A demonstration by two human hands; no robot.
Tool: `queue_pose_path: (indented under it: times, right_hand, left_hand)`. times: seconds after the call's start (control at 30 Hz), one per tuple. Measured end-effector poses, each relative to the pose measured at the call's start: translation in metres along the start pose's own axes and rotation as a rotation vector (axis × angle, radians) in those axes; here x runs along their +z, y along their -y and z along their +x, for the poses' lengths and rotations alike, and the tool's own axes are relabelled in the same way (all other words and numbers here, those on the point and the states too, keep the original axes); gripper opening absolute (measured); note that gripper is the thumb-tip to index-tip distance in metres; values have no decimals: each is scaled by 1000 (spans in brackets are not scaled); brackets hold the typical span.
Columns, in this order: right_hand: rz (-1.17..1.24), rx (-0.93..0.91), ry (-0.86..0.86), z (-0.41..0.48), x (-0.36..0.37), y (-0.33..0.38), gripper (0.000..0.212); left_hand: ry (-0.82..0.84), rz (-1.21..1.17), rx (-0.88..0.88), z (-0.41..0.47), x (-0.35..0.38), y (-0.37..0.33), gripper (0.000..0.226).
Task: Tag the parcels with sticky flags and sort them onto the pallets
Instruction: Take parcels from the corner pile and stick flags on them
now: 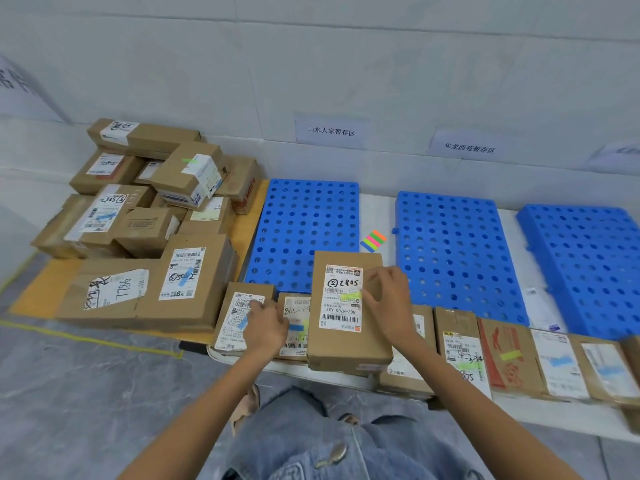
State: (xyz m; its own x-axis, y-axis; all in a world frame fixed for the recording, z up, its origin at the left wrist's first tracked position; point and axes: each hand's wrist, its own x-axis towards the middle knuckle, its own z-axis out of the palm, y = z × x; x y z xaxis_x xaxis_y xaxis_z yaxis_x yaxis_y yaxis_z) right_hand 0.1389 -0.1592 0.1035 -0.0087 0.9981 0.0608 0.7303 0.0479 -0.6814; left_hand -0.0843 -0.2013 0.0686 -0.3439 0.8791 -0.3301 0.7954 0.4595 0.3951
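Sorting in progress: a person steadies a tall brown parcel [346, 344] standing at the front edge of the blue pallet [304, 216]. The right hand [388, 303], fingers curled, pinches a yellow-green flag [350, 296] against its shipping label, apparently to fix it there. The left hand [266, 327] lies spread on a smaller parcel [232, 327] beside it, seemingly bracing. The pad of flags [373, 240] sits between two pallets, within reach. A heap of parcels [145, 216] waits at left; wall signs [331, 130] name each pallet's zone.
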Motion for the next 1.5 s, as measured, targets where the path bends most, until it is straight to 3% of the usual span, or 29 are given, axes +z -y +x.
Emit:
queue_pose_path:
  times: [0.1,0.2,0.27,0.3,0.57,0.67,0.8,1.0,1.13,1.3,1.5]
  right_hand:
    - [113,79,-7,-3,-9,-19,25]
    - [319,166,145,-12,-9,-23,35]
    - [418,167,221,-18,-2,-17,40]
    - [427,147,228,-19,2,-14,41]
    - [528,40,263,31,6,72,43]
    - [530,-82,304,57,16,137,49]
    - [608,-232,444,78,51,230,52]
    - [613,-348,760,92,166,365,53]
    - [684,-258,928,76,260,443,50]
    - [695,-96,1036,40,351,503,47]
    - [617,163,1031,36,427,515,53]
  left_hand:
    - [-83,-22,132,2,-5,-7,37]
    - [223,-494,170,-5,-12,-38,53]
    - [398,-724,175,-14,-10,-57,41]
    - [405,-809,168,-16,-9,-62,36]
    - [120,-958,183,10,-94,-45,64]
    - [-4,-1069,203,17,-155,-21,57]
    - [-174,-1123,146,25,-225,38,61]
    - [-449,-1220,-45,40,-304,167,53]
    - [-562,-1257,-178,58,-349,273,49]
    - [-459,-1146,-259,94,-383,396,48]
    - [-110,-1042,-259,161,-375,478,48]
